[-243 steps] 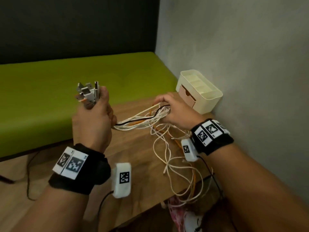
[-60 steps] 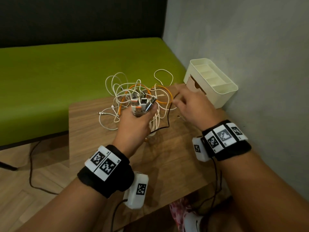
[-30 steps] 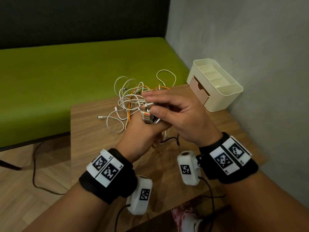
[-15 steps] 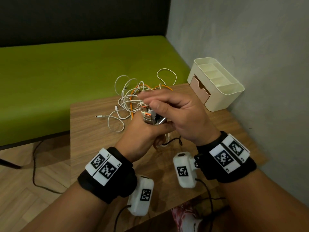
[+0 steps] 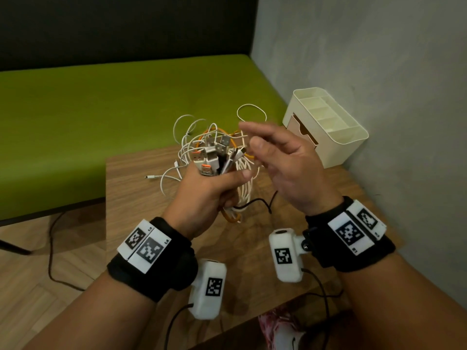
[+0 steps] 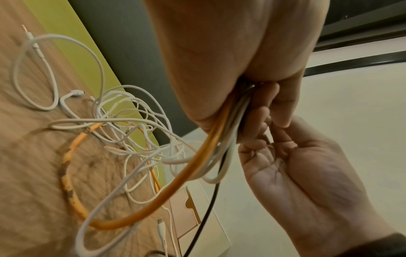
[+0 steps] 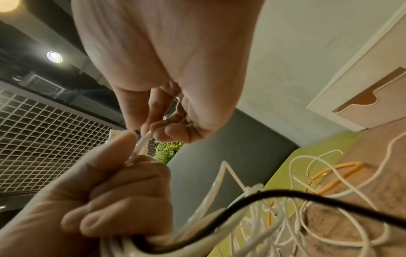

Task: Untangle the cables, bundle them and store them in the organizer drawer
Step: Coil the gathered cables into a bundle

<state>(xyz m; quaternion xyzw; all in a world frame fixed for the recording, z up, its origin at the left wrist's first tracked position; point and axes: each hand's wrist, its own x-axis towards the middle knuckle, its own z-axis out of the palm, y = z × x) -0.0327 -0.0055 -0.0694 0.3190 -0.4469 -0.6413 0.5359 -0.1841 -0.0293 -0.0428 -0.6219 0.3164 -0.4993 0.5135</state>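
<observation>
My left hand (image 5: pixel 209 190) grips a bunch of white, orange and black cables just below their plugs (image 5: pixel 214 157), which stick up out of the fist. The loose loops (image 5: pixel 192 137) trail onto the wooden table (image 5: pixel 141 198) behind it. In the left wrist view the orange cable (image 6: pixel 175 187) and white strands hang from the fist in a wide curve. My right hand (image 5: pixel 278 160) hovers just right of the plugs, fingers loosely bent; in the right wrist view its fingertips (image 7: pixel 167 133) lie against a white plug's tip. The cream organizer (image 5: pixel 353 137) stands at the back right, its tan drawer (image 5: pixel 300 130) pushed in.
A green bench (image 5: pixel 101 109) runs behind and left of the table. A grey wall (image 5: pixel 379 72) lies close behind the organizer. A black cable (image 5: pixel 255 203) curls on the table under my hands. The table's front edge is near my wrists.
My right hand has lifted off the top of the plugs and moved right, uncovering them. The left hand still holds the bunch, raised slightly.
</observation>
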